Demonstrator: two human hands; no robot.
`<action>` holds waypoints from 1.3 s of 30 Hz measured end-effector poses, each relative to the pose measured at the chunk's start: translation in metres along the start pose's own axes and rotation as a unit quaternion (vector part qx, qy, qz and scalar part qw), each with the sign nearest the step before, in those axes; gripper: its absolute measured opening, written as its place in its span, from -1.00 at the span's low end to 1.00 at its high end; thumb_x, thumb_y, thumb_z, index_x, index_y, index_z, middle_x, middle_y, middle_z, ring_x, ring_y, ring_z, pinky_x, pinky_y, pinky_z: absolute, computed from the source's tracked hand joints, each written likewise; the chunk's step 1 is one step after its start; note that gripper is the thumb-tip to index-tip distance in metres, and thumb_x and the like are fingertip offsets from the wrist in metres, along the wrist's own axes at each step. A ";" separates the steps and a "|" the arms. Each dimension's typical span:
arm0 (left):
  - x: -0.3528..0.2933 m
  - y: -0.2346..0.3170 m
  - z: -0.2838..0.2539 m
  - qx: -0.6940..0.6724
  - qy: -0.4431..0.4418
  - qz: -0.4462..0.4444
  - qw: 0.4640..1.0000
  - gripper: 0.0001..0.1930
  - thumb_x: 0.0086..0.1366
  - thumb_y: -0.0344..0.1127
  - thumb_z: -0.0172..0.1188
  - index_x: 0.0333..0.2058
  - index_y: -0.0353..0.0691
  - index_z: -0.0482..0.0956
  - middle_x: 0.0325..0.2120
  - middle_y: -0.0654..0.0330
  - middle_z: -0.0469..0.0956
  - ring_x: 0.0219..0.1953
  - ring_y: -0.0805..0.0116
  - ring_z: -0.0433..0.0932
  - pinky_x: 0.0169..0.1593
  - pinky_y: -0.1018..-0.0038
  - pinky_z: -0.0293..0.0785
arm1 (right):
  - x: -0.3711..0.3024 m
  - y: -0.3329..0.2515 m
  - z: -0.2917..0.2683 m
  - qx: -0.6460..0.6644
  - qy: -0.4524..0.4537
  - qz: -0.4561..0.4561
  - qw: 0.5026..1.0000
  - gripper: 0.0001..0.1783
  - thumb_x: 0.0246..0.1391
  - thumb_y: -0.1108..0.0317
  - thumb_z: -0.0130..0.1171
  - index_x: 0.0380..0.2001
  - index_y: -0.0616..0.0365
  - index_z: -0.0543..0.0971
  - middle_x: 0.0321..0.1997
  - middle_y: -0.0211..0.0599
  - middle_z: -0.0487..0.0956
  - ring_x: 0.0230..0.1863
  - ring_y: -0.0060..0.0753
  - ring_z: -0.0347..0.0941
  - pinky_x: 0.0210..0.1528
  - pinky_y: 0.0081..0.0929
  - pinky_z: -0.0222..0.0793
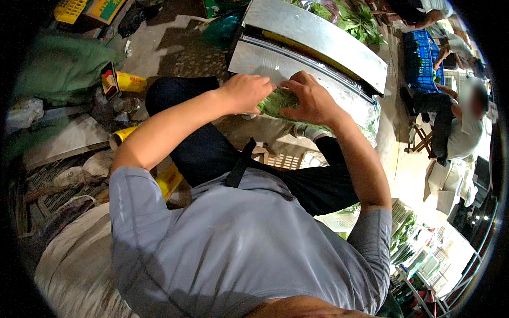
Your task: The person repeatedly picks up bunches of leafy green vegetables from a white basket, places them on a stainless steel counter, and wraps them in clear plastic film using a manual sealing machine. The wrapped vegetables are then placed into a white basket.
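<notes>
A bundle of leafy greens (279, 104), apparently in clear plastic film, is held between my two hands above my lap. My left hand (246, 93) is closed at its left side, fingertips bent over the upper edge. Around the right side curls my right hand (314, 100), thumb and fingers gripping it. Just beyond the hands slopes a metal film-wrapping machine (275, 64), a flat steel plate with a dark slot and a raised steel cover (318, 36) behind it. My fingers hide part of the bundle, and the film's edges are hard to make out.
Loose greens (366, 24) lie behind the machine. At right, a seated person (464, 132) is beside a blue crate (420, 61). Yellow tubes (131, 82) and clutter lie at left. A pale crate (283, 160) stands below my hands, with more greens (405, 233) at lower right.
</notes>
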State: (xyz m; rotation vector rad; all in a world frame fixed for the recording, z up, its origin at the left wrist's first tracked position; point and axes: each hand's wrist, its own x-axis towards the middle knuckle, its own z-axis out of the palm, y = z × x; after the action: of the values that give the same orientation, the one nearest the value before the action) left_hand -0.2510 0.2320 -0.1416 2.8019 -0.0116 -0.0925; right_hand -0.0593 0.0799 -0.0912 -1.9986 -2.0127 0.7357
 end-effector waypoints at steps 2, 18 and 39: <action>0.008 -0.002 -0.009 -0.074 -0.039 -0.037 0.996 -0.28 -0.05 -0.06 0.58 0.04 -0.29 0.51 -0.13 0.05 0.53 -0.04 0.02 0.59 0.04 0.18 0.58 | -0.012 -0.019 0.002 -0.075 0.045 -0.001 0.996 -0.05 -0.27 0.05 0.59 0.25 0.10 0.48 0.12 -0.10 0.46 0.18 0.03 0.38 0.21 -0.13 0.37; -0.001 -0.008 -0.021 0.003 0.188 0.007 0.982 0.01 -0.17 0.07 0.61 0.25 -0.22 0.39 0.17 0.07 0.41 0.24 -0.01 0.35 0.32 0.10 0.28 | 0.012 -0.003 0.015 -0.090 0.089 0.005 0.992 -0.23 -0.25 0.22 0.52 0.05 0.12 0.39 -0.08 -0.07 0.59 0.01 0.09 0.53 -0.03 -0.08 0.52; 0.043 -0.015 0.011 0.033 0.223 -0.041 0.973 -0.26 -0.03 -0.16 0.56 0.08 -0.24 0.38 -0.06 0.05 0.50 0.04 0.00 0.50 0.05 0.14 0.46 | 0.003 0.024 0.004 -0.195 0.165 0.022 0.967 -0.20 -0.24 0.11 0.57 0.11 -0.02 0.44 -0.08 -0.25 0.58 0.02 -0.07 0.54 0.00 -0.17 0.49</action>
State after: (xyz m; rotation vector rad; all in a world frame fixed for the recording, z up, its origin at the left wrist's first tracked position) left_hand -0.2088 0.2417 -0.1594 2.8235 0.2126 0.5255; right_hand -0.0407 0.0810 -0.1069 -2.1941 -2.0290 -0.0047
